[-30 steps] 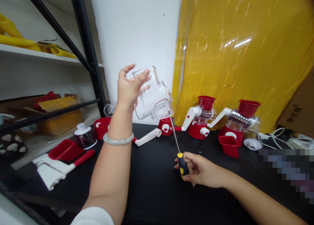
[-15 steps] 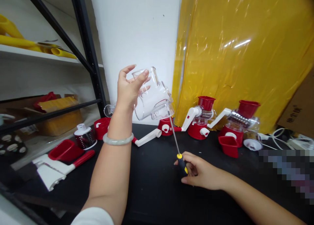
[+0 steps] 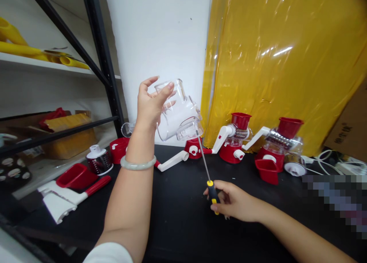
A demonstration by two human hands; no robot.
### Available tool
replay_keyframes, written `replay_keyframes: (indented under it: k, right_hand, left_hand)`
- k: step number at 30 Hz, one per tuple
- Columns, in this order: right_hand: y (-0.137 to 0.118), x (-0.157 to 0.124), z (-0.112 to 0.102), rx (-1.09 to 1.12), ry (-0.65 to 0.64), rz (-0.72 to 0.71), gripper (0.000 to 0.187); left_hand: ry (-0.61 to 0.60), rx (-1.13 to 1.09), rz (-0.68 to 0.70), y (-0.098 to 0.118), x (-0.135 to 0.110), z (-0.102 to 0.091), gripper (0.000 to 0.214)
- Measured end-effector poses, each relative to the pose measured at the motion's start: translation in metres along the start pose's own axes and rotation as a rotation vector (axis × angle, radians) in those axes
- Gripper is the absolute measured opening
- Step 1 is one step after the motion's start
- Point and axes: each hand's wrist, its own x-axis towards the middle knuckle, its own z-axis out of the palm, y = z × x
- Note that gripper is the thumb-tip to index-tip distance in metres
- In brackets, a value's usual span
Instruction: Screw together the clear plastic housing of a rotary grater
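Raised above the table, my left hand (image 3: 153,100) grips a clear plastic grater housing (image 3: 183,116) by its upper tube, holding it tilted. My right hand (image 3: 229,200), lower and to the right, has its fingers closed around the black and yellow handle of a screwdriver (image 3: 212,192). The long metal shaft points up and its tip is at the housing's lower round part; whether it touches a screw I cannot make out. Behind the housing are a red base (image 3: 193,148) and a white crank handle (image 3: 173,160).
Two red and clear rotary graters (image 3: 231,148) (image 3: 271,158) stand at the back right, near white cables (image 3: 327,156). On the left lie a red hopper (image 3: 77,175), a white part with a red handle (image 3: 61,198) and a grater drum (image 3: 99,159). A black shelf frame (image 3: 99,45) rises there.
The fingers of my right hand have shifted on the screwdriver handle, which looks turned, with more of its lower end showing. My left hand and the housing stay nearly still.
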Motion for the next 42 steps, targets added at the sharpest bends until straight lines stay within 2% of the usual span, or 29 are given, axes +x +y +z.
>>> replay_keyframes:
  k: [6, 14, 17, 21, 26, 30, 37, 42]
  right_hand:
    - [-0.0004, -0.0024, -0.0034, -0.017, -0.006, -0.061, 0.037]
    - [0.0014, 0.0027, 0.0034, -0.013, 0.047, 0.035, 0.039]
    - [0.0014, 0.0004, 0.0007, 0.034, 0.013, -0.004, 0.038]
    - [-0.0003, -0.0024, -0.0032, 0.094, -0.053, -0.065, 0.049]
    - [-0.0004, 0.0008, 0.0005, 0.022, 0.025, -0.032, 0.039]
    - [-0.0009, 0.0018, 0.003, -0.005, 0.06, -0.019, 0.042]
    - [-0.0031, -0.0043, -0.0017, 0.02, -0.025, -0.087, 0.036]
    - [-0.0031, 0.0014, 0.003, 0.009, 0.075, -0.042, 0.03]
  left_hand:
    - [-0.016, 0.002, 0.004, -0.0004, 0.0007, -0.0021, 0.074]
    - [-0.005, -0.004, -0.006, 0.001, -0.0001, -0.0011, 0.074]
    - [-0.028, 0.011, 0.003, -0.0003, 0.0005, -0.0025, 0.075]
    - [-0.028, 0.016, 0.012, -0.0008, 0.0011, -0.0035, 0.077]
    - [-0.021, 0.021, 0.003, 0.001, 0.0003, -0.0026, 0.077]
    - [-0.003, 0.007, -0.01, 0.0013, -0.0002, -0.0023, 0.074]
    - [-0.007, -0.007, -0.007, 0.0002, 0.0005, -0.0032, 0.075]
    - [0.009, -0.019, -0.017, 0.0019, -0.0004, -0.0017, 0.076]
